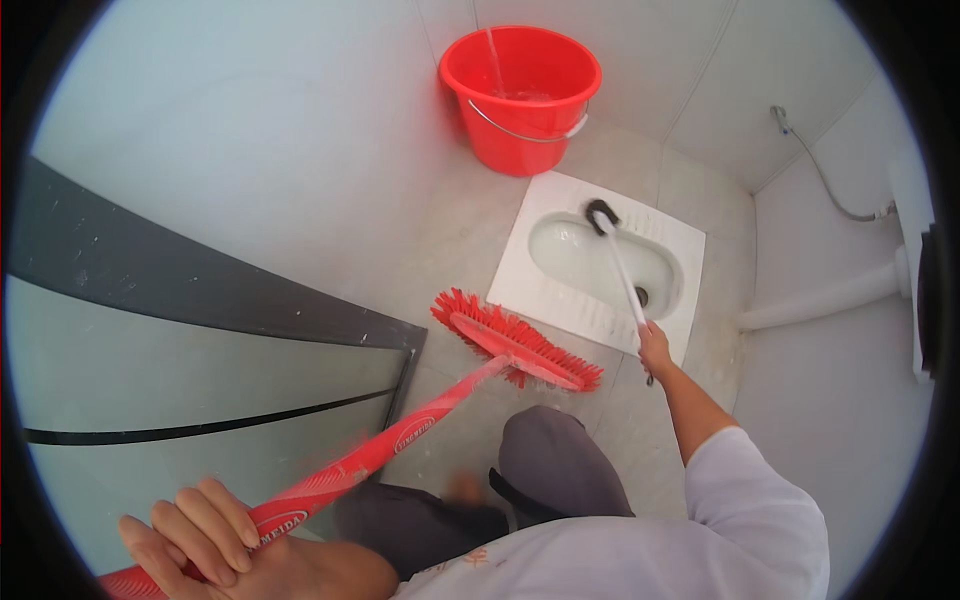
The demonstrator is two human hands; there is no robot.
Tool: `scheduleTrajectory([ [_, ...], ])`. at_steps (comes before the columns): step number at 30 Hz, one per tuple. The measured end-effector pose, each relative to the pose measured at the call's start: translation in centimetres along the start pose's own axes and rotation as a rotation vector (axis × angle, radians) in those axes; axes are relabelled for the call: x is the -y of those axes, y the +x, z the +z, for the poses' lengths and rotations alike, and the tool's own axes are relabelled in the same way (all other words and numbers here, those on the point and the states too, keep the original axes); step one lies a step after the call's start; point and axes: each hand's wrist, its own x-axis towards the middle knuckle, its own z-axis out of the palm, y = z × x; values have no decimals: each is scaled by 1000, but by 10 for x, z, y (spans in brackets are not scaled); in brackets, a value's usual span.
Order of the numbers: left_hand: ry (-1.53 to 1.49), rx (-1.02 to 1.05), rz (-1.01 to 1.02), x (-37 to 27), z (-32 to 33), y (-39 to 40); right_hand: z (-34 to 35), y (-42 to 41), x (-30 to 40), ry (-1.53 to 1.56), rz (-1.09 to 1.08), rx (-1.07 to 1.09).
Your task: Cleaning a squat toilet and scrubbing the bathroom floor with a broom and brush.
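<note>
At the lower left, my left hand (232,547) is wrapped around the red handle of a long floor scrubbing brush (397,442). Its head of red bristles (517,345) is by the near left edge of a white squat toilet (517,255). My right hand (655,350) grips the white handle of a toilet brush (624,274). The black bristle head (600,216) of that brush is over the far rim of the toilet bowl. The dark drain hole (641,297) shows in the bowl's right end.
A red bucket (517,139) with a wire handle stands against the far wall, and a stream of water falls into it. To the left is a glass door with a dark frame (225,277). A white pipe (825,300) and a flexible hose (825,176) run along the right wall.
</note>
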Motion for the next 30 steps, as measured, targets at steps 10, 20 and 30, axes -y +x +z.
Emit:
scheduleTrajectory([
  [10,66,-62,48,-7,-5,-1,1,16,-12,103,-41,59],
  [20,-361,191,-168,-10,-16,6,16,13,0,178,15,106],
  [30,-362,206,-155,-7,-19,3,37,12,37,200,128,221],
])
